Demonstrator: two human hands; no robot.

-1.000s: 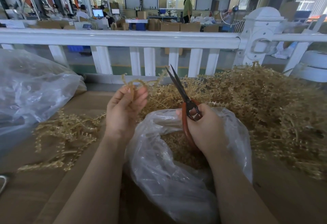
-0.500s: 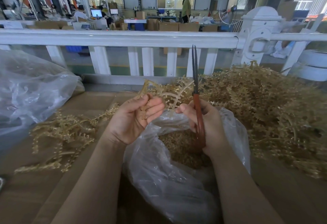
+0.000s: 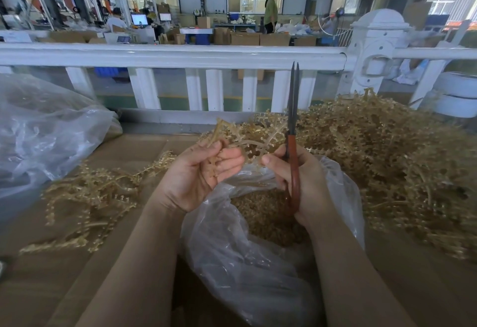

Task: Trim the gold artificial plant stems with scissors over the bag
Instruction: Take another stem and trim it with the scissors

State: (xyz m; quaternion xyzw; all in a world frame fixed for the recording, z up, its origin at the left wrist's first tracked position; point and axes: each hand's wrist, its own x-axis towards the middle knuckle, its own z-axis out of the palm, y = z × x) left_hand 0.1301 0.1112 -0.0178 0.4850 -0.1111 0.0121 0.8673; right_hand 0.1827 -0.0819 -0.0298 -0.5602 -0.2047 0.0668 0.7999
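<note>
1. Now, left hand (image 3: pixel 200 171) curled round gold stem (image 3: pixel 247 143) above open clear bag (image 3: pixel 242 249).
2. Right hand (image 3: pixel 302 182) clamped on scissors (image 3: pixel 293 130), blades nearly together, pointing up.
3. Gold stem pile (image 3: pixel 387 156) heaped right on tabletop (image 3: pixel 134 145).

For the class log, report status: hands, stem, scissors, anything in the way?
Left hand grips gold stem. Right hand holds scissors, blades nearly closed, pointing up. Open bag below both hands. Nothing blocking.

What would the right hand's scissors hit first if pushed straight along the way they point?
Probably nothing close: the scissors in the right hand point up and away, toward the white railing; depth is unclear.
</note>
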